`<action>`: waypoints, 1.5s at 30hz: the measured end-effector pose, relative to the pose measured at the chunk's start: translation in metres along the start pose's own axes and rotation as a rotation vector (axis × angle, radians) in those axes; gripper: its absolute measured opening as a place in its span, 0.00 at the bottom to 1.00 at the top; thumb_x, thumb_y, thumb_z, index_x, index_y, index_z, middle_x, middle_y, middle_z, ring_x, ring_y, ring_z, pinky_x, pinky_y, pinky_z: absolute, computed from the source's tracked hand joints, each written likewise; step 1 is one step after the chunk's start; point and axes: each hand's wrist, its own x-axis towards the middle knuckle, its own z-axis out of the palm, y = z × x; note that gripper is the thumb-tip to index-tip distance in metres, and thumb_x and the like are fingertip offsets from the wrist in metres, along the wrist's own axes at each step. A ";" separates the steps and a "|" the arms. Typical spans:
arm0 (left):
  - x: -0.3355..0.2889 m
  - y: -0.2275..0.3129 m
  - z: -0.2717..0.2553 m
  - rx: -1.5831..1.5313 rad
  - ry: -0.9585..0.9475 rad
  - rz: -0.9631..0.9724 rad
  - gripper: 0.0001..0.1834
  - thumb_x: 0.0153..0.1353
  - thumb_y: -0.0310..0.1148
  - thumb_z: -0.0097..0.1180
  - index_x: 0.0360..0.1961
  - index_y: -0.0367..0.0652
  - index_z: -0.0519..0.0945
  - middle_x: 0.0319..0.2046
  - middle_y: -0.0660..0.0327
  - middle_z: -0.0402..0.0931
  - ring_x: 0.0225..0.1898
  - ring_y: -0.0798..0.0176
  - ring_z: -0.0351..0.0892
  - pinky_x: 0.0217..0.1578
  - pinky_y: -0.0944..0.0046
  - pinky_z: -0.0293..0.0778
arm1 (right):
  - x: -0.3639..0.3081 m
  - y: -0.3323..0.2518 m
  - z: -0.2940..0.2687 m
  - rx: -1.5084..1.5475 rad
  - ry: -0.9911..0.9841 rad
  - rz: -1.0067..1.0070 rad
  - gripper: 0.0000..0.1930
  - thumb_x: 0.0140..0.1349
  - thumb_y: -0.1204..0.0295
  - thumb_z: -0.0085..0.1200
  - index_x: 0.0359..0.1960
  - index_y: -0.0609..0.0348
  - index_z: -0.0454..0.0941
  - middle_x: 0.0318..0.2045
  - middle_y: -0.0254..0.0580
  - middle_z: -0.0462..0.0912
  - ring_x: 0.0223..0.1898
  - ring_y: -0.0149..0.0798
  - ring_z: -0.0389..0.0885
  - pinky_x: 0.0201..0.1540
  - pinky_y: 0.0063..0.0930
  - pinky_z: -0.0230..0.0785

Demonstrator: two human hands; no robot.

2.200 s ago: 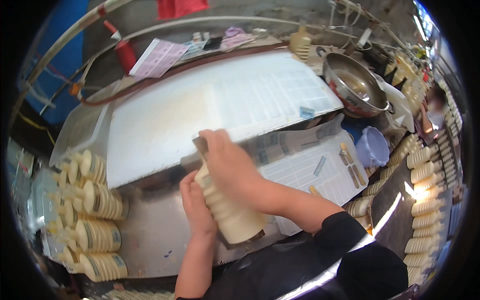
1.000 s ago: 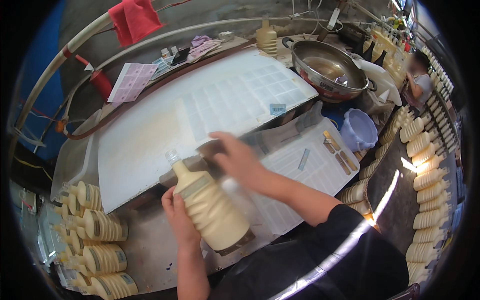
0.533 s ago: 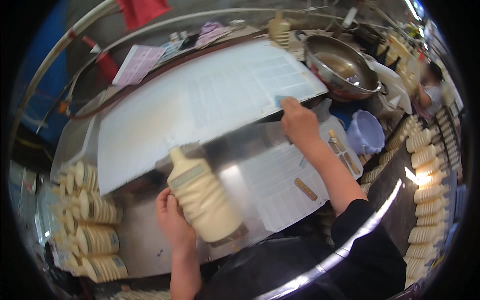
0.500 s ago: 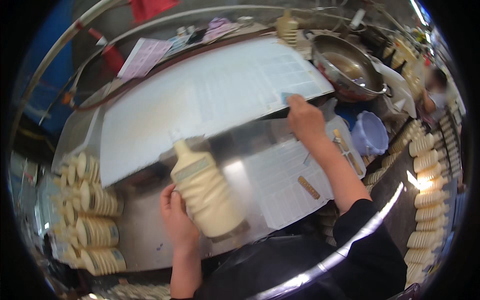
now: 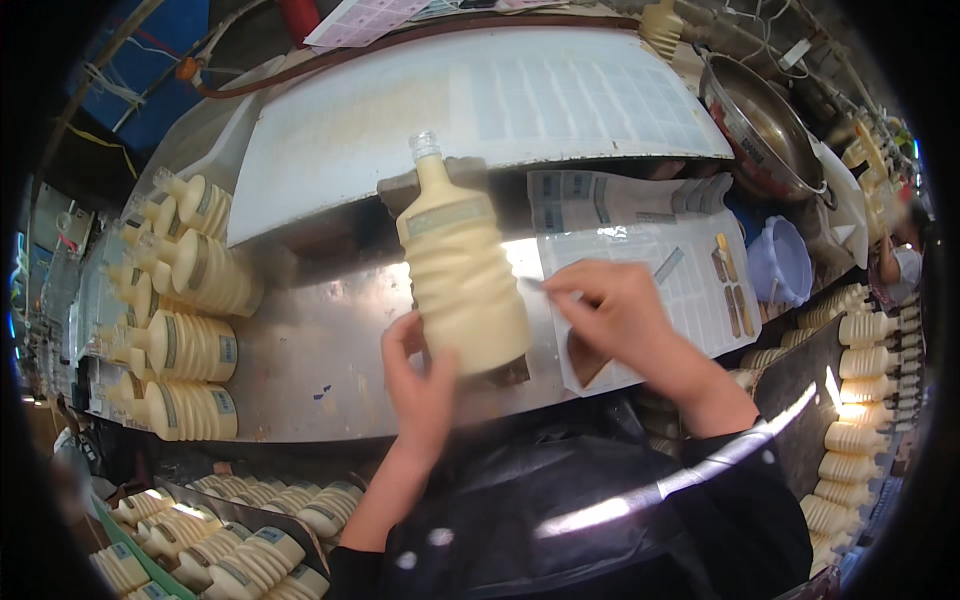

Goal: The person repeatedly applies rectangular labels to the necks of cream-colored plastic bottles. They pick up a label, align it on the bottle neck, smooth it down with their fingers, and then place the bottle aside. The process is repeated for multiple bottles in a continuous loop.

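Note:
A cream-coloured bottle [image 5: 465,275] with a rippled body and clear threaded neck lies in the middle of the metal table, its neck pointing away from me. A greyish band runs across its shoulder. Around its lower left side is my left hand [image 5: 418,385], closed on it with the thumb uppermost. My right hand [image 5: 620,310], somewhat blurred, pinches a small greyish label piece [image 5: 531,284] close to the bottle's right side. Brown supports show under the bottle at its neck and base. Translucent label sheets [image 5: 690,255] lie on the table beyond my right hand.
Behind the bottle slopes a large white board [image 5: 330,150] bearing wet-looking sheets. Similar cream bottles [image 5: 190,345] are stacked at the left, with more below and along the right. A metal pan [image 5: 765,125] and lilac bucket [image 5: 779,262] stand at the right. A person [image 5: 900,265] is at far right.
My right hand has come from the board's near right edge back to the bottle with the small label piece. My left hand stays at the bottle. The view has shifted.

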 end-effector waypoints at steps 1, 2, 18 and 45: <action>0.000 0.000 -0.002 0.044 0.002 0.007 0.27 0.62 0.29 0.60 0.63 0.35 0.71 0.56 0.53 0.74 0.58 0.56 0.72 0.64 0.55 0.66 | -0.003 -0.017 0.012 -0.142 0.011 -0.175 0.09 0.58 0.76 0.64 0.40 0.63 0.86 0.36 0.46 0.87 0.31 0.39 0.88 0.31 0.25 0.78; 0.001 0.000 -0.004 0.012 -0.008 -0.002 0.27 0.63 0.30 0.59 0.63 0.35 0.71 0.56 0.53 0.74 0.59 0.57 0.71 0.65 0.55 0.65 | -0.006 -0.030 0.023 -0.284 0.023 -0.349 0.11 0.55 0.76 0.64 0.41 0.62 0.85 0.37 0.44 0.86 0.31 0.40 0.87 0.30 0.27 0.77; 0.021 0.021 0.008 0.049 0.015 -0.133 0.31 0.59 0.39 0.69 0.58 0.37 0.71 0.54 0.49 0.72 0.56 0.53 0.72 0.59 0.53 0.69 | -0.036 -0.061 0.068 -0.811 0.071 -0.570 0.04 0.54 0.72 0.57 0.28 0.57 0.78 0.24 0.38 0.72 0.19 0.30 0.73 0.18 0.27 0.60; 0.000 -0.020 0.016 0.111 0.007 0.198 0.36 0.67 0.39 0.56 0.71 0.34 0.62 0.65 0.45 0.63 0.68 0.46 0.63 0.70 0.47 0.57 | -0.010 -0.011 0.063 0.263 -0.051 0.532 0.38 0.49 0.60 0.73 0.60 0.64 0.70 0.25 0.28 0.68 0.27 0.26 0.69 0.31 0.25 0.66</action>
